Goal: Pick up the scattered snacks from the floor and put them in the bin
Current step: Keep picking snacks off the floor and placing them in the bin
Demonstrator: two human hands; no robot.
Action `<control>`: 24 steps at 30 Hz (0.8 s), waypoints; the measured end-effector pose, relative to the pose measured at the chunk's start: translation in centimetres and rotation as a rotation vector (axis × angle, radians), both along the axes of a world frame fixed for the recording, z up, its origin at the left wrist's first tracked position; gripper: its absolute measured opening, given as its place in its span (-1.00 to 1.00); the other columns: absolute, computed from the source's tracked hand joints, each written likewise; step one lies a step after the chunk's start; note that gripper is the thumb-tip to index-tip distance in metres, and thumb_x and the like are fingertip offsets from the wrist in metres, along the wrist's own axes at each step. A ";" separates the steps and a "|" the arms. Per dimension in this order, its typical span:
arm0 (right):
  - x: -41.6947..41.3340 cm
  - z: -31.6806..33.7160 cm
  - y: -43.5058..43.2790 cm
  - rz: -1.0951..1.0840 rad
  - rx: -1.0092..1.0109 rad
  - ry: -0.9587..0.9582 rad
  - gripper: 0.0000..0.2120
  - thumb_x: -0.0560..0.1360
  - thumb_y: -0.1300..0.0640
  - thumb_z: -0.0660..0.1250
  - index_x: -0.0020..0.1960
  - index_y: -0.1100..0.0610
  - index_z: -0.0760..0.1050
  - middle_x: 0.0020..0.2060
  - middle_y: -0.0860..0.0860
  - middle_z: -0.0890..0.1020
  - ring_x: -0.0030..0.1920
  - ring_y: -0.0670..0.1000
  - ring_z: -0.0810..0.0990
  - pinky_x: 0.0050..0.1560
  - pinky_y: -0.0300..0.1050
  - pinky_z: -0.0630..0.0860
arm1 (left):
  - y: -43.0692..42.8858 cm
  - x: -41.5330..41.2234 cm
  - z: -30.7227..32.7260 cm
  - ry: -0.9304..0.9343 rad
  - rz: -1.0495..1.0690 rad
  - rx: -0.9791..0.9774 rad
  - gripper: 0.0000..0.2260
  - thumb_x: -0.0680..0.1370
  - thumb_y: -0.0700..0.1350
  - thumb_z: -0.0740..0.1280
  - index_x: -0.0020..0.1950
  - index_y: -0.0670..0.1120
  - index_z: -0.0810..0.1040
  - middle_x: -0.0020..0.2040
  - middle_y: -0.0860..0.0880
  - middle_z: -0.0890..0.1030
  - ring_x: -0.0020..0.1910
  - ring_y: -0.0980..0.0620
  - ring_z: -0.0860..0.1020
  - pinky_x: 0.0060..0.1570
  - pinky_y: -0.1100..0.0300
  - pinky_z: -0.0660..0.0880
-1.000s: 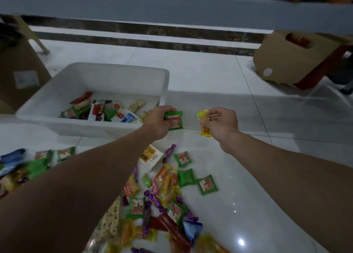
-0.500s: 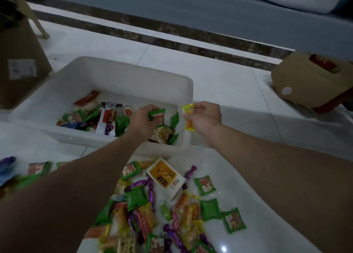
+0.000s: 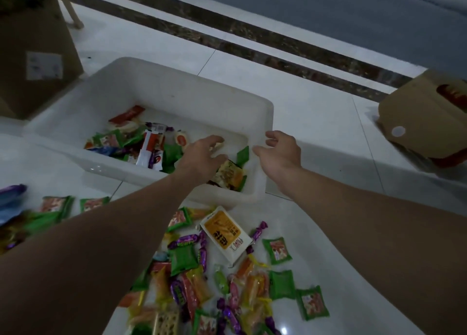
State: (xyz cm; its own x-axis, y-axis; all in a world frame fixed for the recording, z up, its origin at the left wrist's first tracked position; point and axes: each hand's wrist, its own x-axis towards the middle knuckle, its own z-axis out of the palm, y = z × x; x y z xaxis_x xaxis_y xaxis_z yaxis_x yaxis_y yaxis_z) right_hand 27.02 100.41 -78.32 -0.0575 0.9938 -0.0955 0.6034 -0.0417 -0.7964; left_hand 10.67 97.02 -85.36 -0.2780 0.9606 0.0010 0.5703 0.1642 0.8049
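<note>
Hands (image 3: 199, 158) newly empty; glossy tiled floor (image 3: 316, 122)

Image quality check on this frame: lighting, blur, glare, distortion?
Head view: dim, bluish light; the snacks at the left edge are motion-blurred, the bin fairly sharp; one small glare spot on the floor near the bottom edge; wide-angle stretch enlarges the forearms.

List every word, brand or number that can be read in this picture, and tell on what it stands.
None can be read for certain.
White and orange packet: large dark characters, upside down, blurred.
Purple candy wrapper: pale capital letters, too blurred.
Cardboard box label: print too small.
</note>
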 end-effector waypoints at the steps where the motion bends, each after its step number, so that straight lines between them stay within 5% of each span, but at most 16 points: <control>1: 0.6 0.1 -0.3 0.029 0.012 -0.029 -0.47 0.49 0.11 0.40 0.42 0.09 0.36 0.32 0.05 0.49 0.27 0.03 0.49 0.33 -0.07 0.42 | -0.2 0.2 0.2 -0.003 0.002 0.001 -0.58 0.53 0.00 0.37 0.37 0.00 0.44 0.31 -0.08 0.51 0.27 -0.07 0.47 0.22 0.09 0.44; 7: 5.8 1.3 -2.6 0.107 0.031 -0.101 -0.39 0.48 0.00 0.40 0.47 0.08 0.29 0.40 0.05 0.41 0.37 0.03 0.40 0.38 -0.08 0.34 | -2.3 3.0 2.9 0.025 -0.021 0.017 -0.56 0.54 0.03 0.35 0.40 0.02 0.41 0.37 -0.06 0.47 0.32 -0.04 0.43 0.27 0.15 0.36; 12: 11.2 2.6 -5.6 0.118 0.023 -0.096 -0.33 0.46 -0.06 0.41 0.50 0.05 0.26 0.43 0.02 0.37 0.38 0.03 0.38 0.37 -0.10 0.33 | -4.2 7.9 5.1 0.028 -0.030 0.037 -0.58 0.55 0.04 0.33 0.40 0.04 0.40 0.32 -0.03 0.47 0.23 -0.04 0.48 0.09 0.23 0.38; 17: 17.1 2.1 -9.1 0.066 -0.004 -0.048 -0.31 0.45 -0.11 0.41 0.49 0.03 0.25 0.43 0.04 0.37 0.40 0.05 0.37 0.40 -0.01 0.33 | -6.5 14.4 5.9 0.023 -0.060 0.048 -0.58 0.52 0.09 0.36 0.36 0.10 0.44 0.33 -0.03 0.50 0.28 -0.05 0.46 0.28 0.10 0.39; 24: 24.3 -1.3 -14.0 0.029 -0.080 -0.031 -0.30 0.44 -0.16 0.41 0.48 0.01 0.26 0.43 0.05 0.37 0.40 0.08 0.36 0.39 0.04 0.34 | -12.4 20.9 3.9 0.019 -0.069 -0.030 -0.58 0.53 0.04 0.35 0.39 0.05 0.42 0.35 -0.05 0.47 0.28 -0.01 0.44 0.19 0.21 0.35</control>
